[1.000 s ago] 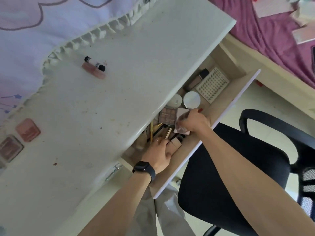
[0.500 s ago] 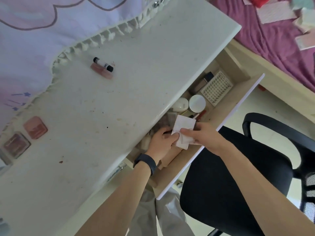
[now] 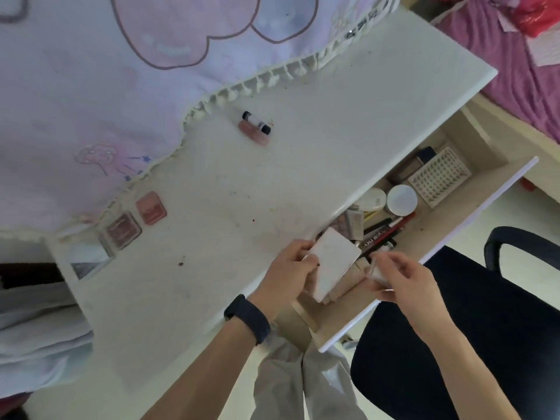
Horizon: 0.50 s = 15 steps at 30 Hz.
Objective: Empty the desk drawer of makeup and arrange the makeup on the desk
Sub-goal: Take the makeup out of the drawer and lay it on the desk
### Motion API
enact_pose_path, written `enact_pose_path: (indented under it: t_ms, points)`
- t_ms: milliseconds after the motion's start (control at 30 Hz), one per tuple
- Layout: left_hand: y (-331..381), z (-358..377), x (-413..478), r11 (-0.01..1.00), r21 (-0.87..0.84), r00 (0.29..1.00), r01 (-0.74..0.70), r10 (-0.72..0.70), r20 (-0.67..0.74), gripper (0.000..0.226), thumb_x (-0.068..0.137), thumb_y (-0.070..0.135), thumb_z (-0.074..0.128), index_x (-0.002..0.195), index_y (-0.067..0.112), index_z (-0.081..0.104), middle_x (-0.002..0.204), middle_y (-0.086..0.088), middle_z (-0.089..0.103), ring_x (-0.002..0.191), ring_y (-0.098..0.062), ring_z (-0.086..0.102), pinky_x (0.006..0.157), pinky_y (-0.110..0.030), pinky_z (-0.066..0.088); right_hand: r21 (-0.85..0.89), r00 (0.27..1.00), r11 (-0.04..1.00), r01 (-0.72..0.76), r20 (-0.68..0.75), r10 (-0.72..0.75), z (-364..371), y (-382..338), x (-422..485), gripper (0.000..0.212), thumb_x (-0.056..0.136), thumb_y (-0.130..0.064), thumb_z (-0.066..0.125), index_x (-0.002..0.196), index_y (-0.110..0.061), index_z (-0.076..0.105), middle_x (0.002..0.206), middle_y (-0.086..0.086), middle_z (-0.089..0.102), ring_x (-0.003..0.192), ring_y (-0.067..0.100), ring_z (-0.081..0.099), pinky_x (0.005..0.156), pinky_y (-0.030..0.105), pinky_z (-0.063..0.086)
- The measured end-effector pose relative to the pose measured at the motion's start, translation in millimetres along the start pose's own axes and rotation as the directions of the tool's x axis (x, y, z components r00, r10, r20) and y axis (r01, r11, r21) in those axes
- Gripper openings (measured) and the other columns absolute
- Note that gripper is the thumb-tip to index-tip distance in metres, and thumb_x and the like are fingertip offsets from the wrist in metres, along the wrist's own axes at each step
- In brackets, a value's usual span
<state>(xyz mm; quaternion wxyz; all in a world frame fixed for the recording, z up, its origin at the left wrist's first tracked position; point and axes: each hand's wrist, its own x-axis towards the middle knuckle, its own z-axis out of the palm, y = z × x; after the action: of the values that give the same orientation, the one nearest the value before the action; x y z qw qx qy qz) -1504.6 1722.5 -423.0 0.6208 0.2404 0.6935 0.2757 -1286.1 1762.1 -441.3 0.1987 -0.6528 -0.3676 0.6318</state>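
Observation:
The desk drawer (image 3: 436,237) stands pulled out under the white desk (image 3: 272,183). Just above the drawer's near end, my left hand (image 3: 288,268) grips a flat white makeup case (image 3: 333,262) by its left edge. To the right of the case, my right hand (image 3: 403,283) has curled fingers that pinch a small pale item (image 3: 375,272), too blurred to identify. Inside the drawer lie a round white jar (image 3: 401,200), an oval white compact (image 3: 371,198), a brown eyeshadow palette (image 3: 351,221), pencils (image 3: 385,230) and a lash tray (image 3: 439,180).
On the desk lie a black-capped tube (image 3: 256,122) against a pink case (image 3: 254,136), two pink compacts (image 3: 151,207) (image 3: 123,230) and a mirrored case (image 3: 89,259). A frilled cloth (image 3: 121,86) covers the desk's far side. A black chair (image 3: 454,328) stands by the drawer.
The white case went from my right hand into my left and rose out of the drawer toward the desk edge. My right hand let it go and now pinches a small pale item.

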Motion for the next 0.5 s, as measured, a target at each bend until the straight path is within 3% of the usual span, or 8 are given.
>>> enact_pose_path:
  t_ms: [67, 133, 200, 267, 333, 433, 500]
  points:
    - [1.9, -34.2, -13.1, 1.000, -0.002, 0.996, 0.006, -0.006, -0.087, 0.023, 0.099, 0.011, 0.048, 0.082, 0.021, 0.060, 0.074, 0.001, 0.057, 0.061, -0.009, 0.054, 0.053, -0.018, 0.043, -0.038, 0.999, 0.999, 0.034, -0.010, -0.034, 14.8, -3.7, -4.1, 0.015, 0.099, -0.035, 0.062, 0.104, -0.027, 0.073, 0.092, 0.007, 0.072, 0.062, 0.012, 0.070, 0.056, 0.022, 0.056]
    - [0.4, -72.6, -21.8, 1.000, 0.022, 0.984, -0.008, 0.012, -0.176, 0.021, 0.093, 0.034, 0.045, 0.074, 0.029, 0.054, 0.072, 0.005, 0.051, 0.061, -0.008, 0.048, 0.056, -0.020, 0.041, -0.074, 0.998, 0.996, 0.056, 0.043, -0.053, 36.2, -8.0, -7.6, 0.015, 0.100, -0.035, 0.060, 0.101, -0.027, 0.072, 0.083, 0.003, 0.073, 0.057, 0.010, 0.064, 0.055, 0.024, 0.055]
    - [-7.5, -113.6, -35.0, 0.998, 0.056, 0.972, 0.030, -0.016, -0.235, 0.031, 0.083, 0.066, 0.044, 0.080, 0.036, 0.051, 0.074, 0.005, 0.048, 0.063, -0.011, 0.045, 0.054, -0.023, 0.037, -0.120, 0.992, 0.990, 0.074, 0.107, -0.061, 61.0, -12.6, -12.4, 0.015, 0.101, -0.033, 0.059, 0.098, -0.025, 0.071, 0.067, -0.001, 0.069, 0.050, 0.009, 0.059, 0.051, 0.022, 0.052]
    - [-22.2, -152.3, -47.5, 0.994, -0.031, 0.933, 0.104, -0.108, -0.343, 0.060, 0.067, 0.089, 0.052, 0.095, 0.036, 0.053, 0.078, 0.006, 0.053, 0.060, -0.010, 0.049, 0.049, -0.023, 0.034, -0.198, 0.976, 0.972, 0.125, 0.201, -0.085, 89.6, -16.7, -17.5, 0.014, 0.101, -0.037, 0.058, 0.099, -0.027, 0.068, 0.058, -0.002, 0.063, 0.047, 0.009, 0.055, 0.048, 0.023, 0.048]
    - [-39.8, -181.2, -58.4, 0.996, 0.006, 0.917, 0.090, -0.080, -0.391, 0.074, 0.055, 0.089, 0.062, 0.108, 0.038, 0.049, 0.085, 0.009, 0.056, 0.054, -0.002, 0.051, 0.046, -0.019, 0.036, -0.283, 0.950, 0.935, 0.213, 0.283, -0.131, 118.5, -20.1, -22.9, 0.013, 0.095, -0.045, 0.063, 0.103, -0.035, 0.064, 0.067, -0.013, 0.066, 0.054, 0.001, 0.057, 0.053, 0.019, 0.045]
    - [-67.7, -212.8, -71.3, 0.949, 0.281, 0.869, 0.139, 0.019, -0.494, 0.075, 0.056, 0.084, 0.067, 0.113, 0.040, 0.047, 0.104, 0.016, 0.054, 0.081, -0.004, 0.059, 0.064, -0.024, 0.047, -0.449, 0.889, 0.799, 0.400, 0.403, -0.219, 159.4, -26.7, -29.0, 0.025, 0.089, -0.042, 0.072, 0.108, -0.044, 0.056, 0.102, -0.028, 0.062, 0.091, -0.016, 0.056, 0.068, 0.007, 0.039]
    - [-86.9, -228.1, -74.6, 0.861, 0.465, 0.817, 0.208, 0.108, -0.566, 0.070, 0.063, 0.076, 0.069, 0.116, 0.035, 0.048, 0.107, 0.013, 0.045, 0.094, -0.012, 0.056, 0.077, -0.032, 0.050, -0.518, 0.843, 0.700, 0.492, 0.485, -0.233, 185.8, -30.2, -29.8, 0.037, 0.090, -0.035, 0.071, 0.120, -0.040, 0.049, 0.108, -0.023, 0.058, 0.091, -0.009, 0.057, 0.069, 0.007, 0.039]
